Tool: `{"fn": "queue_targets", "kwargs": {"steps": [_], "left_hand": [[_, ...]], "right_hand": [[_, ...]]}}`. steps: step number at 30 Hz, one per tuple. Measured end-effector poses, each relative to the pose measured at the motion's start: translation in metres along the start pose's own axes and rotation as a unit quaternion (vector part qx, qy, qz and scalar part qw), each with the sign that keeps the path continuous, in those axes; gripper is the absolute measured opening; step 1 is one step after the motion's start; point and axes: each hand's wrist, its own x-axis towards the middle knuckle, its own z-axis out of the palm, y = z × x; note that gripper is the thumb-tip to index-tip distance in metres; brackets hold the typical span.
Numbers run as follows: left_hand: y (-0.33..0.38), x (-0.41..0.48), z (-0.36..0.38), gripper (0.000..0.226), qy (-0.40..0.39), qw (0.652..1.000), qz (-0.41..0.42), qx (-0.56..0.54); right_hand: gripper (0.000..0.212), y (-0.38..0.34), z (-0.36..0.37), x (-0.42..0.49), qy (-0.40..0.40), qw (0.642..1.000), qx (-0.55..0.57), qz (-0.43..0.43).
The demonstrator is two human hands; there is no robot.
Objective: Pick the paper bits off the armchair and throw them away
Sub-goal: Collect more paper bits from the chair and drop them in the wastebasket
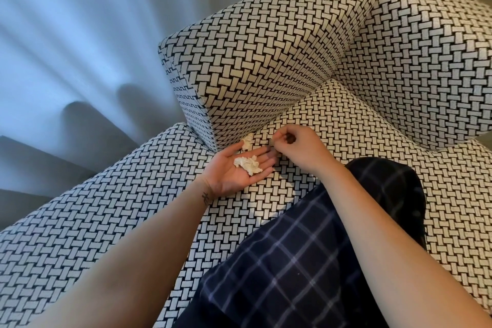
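Observation:
The armchair [346,125] is covered in a black-and-white woven pattern. My left hand [237,167] lies palm up on the seat with its fingers nearly straight. Crumpled white paper bits [248,164] rest loose in that palm. One more paper bit [247,141] lies on the seat at the foot of the left armrest [255,61], just beyond my left fingertips. My right hand [295,146] hovers over the seat beside the left fingertips, fingers curled and thumb against forefinger. No paper shows in that pinch.
My leg in dark checked trousers [306,261] lies across the seat below my arms. The backrest cushion [431,61] rises on the right. Pale curtains [80,34] hang to the left of the chair.

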Motion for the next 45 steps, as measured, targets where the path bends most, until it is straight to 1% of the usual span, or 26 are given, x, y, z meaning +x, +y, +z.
{"fn": "queue_targets", "kwargs": {"steps": [2, 4, 7, 11, 13, 18, 20, 22, 24, 26, 27, 28, 30, 33, 36, 38, 41, 43, 45], "left_hand": [[0.000, 0.000, -0.003, 0.061, -0.006, 1.000, -0.001, -0.008], [0.000, 0.000, -0.005, 0.064, -0.012, 1.000, -0.002, -0.017], [0.000, 0.001, -0.008, 0.063, -0.007, 1.000, -0.002, -0.015], [0.001, 0.001, -0.008, 0.045, 0.002, 1.000, 0.001, 0.008], [0.000, -0.001, -0.006, 0.040, 0.007, 1.000, 0.011, 0.019], [-0.006, -0.011, -0.006, 0.046, -0.013, 0.999, 0.033, 0.014], [-0.008, -0.015, -0.012, 0.047, -0.015, 0.999, 0.041, 0.006], [-0.011, -0.017, -0.017, 0.047, -0.013, 0.999, 0.047, -0.011], [-0.012, -0.019, -0.020, 0.048, -0.016, 0.998, 0.048, -0.029], [-0.011, -0.021, -0.025, 0.055, -0.021, 0.998, 0.044, -0.040], [-0.010, -0.021, -0.026, 0.059, -0.025, 0.998, 0.040, -0.044], [-0.010, -0.021, -0.027, 0.063, -0.030, 0.998, 0.036, -0.050], [-0.008, -0.018, -0.027, 0.069, -0.031, 0.997, 0.028, -0.060], [-0.006, -0.015, -0.024, 0.070, -0.036, 0.997, 0.016, -0.068], [-0.004, -0.013, -0.021, 0.069, -0.036, 0.997, 0.010, -0.072], [-0.003, -0.012, -0.021, 0.067, -0.033, 0.997, 0.002, -0.066], [-0.002, -0.012, -0.020, 0.064, -0.022, 0.999, 0.003, -0.047], [-0.003, -0.012, -0.020, 0.061, -0.021, 0.999, 0.009, -0.029], [-0.004, -0.012, -0.019, 0.060, -0.018, 1.000, 0.019, -0.002]], "right_hand": [[0.004, -0.006, 0.002, -0.006, -0.046, 0.998, 0.044, -0.003], [0.006, -0.006, 0.008, -0.006, -0.085, 0.996, 0.025, -0.001], [0.007, -0.004, 0.014, -0.002, -0.100, 0.995, -0.007, 0.007], [0.007, -0.006, 0.013, -0.003, -0.093, 0.995, 0.020, 0.039], [0.008, -0.006, 0.012, -0.002, -0.083, 0.995, 0.030, 0.043], [0.010, -0.004, 0.019, 0.011, -0.017, 0.999, 0.051, 0.008], [0.020, -0.003, 0.026, 0.018, -0.008, 1.000, 0.005, -0.011], [0.040, -0.005, 0.030, 0.027, -0.014, 0.993, -0.109, -0.030], [0.059, -0.008, 0.035, 0.035, -0.029, 0.975, -0.215, -0.038], [0.070, -0.012, 0.042, 0.043, -0.051, 0.958, -0.281, -0.026], [0.071, -0.012, 0.047, 0.046, -0.050, 0.955, -0.291, -0.016], [0.069, -0.012, 0.051, 0.048, -0.035, 0.958, -0.285, -0.007], [0.058, -0.011, 0.056, 0.051, 0.008, 0.967, -0.255, -0.001], [0.032, -0.009, 0.059, 0.049, 0.040, 0.977, -0.208, -0.014], [0.014, -0.009, 0.059, 0.044, 0.022, 0.992, -0.123, -0.015], [0.013, -0.009, 0.054, 0.039, -0.001, 0.999, -0.049, -0.009], [0.009, -0.012, 0.041, 0.031, -0.043, 0.999, 0.002, -0.008], [0.009, -0.008, 0.034, 0.024, -0.059, 0.998, -0.029, -0.015], [0.015, -0.006, 0.030, 0.017, -0.076, 0.990, -0.115, -0.026]]}}
